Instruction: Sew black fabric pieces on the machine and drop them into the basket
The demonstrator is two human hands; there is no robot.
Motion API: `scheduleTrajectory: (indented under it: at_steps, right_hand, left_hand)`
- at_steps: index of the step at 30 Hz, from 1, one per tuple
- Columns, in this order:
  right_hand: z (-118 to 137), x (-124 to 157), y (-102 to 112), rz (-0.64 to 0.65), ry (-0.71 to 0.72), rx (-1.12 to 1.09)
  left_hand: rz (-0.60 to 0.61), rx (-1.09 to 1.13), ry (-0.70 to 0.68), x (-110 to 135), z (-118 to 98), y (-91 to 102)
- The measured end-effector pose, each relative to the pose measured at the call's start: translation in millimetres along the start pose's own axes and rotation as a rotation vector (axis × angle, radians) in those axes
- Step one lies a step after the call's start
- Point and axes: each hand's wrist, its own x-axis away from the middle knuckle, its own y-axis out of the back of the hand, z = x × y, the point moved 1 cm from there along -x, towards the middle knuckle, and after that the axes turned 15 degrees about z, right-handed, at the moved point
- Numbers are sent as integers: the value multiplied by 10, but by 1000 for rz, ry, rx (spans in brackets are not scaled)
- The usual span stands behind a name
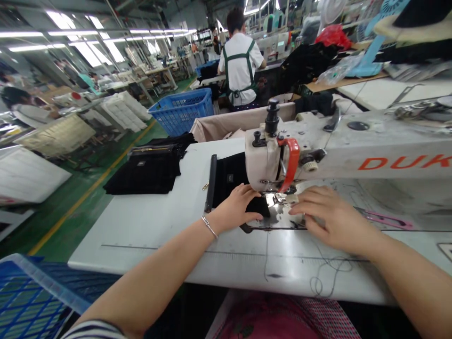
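Observation:
My left hand (pixel 237 207) lies flat on a black fabric piece (pixel 229 176), its thumb spread from the fingers near the piece's right edge. That piece carries a small label and has a dark zipper strip (pixel 211 183) along its left side, with a metal puller hanging off. To the right of the presser foot (pixel 280 198), my right hand (pixel 323 214) rests its fingertips by the shiny needle plate, fingers apart; I see nothing held in it. The white sewing machine (pixel 335 146) with a red guard stands over the fabric's right edge, hiding part of it.
A stack of black fabric pieces (pixel 144 167) lies at the table's left. Pink-handled thread snips (pixel 388 219) lie right of my right hand. Loose thread (pixel 332 270) curls at the front edge. Blue baskets (pixel 183 110) and a co-worker (pixel 242 66) are beyond.

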Motion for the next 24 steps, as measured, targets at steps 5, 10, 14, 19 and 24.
scheduleTrajectory:
  at_steps: [5,10,14,19,24]
  right_hand:
    - [-126,120,56,206,-48,-56]
    - [-185,-206,-188,-47,-167,36]
    - [-46,-295,-323,-86,-120,51]
    - [99,-253,-356,-58,8,12]
    - [108,-288,-405,-36,17,18]
  left_hand:
    - [-55,9,-38,26,58,-14]
    - [-147,-48,-240,74,49,-51]
    - [-130,-72,-322,93,21,-70]
    - [-202,-72,-229,83,10,-79]
    - [-199,-72,-226,90,-41,-107]
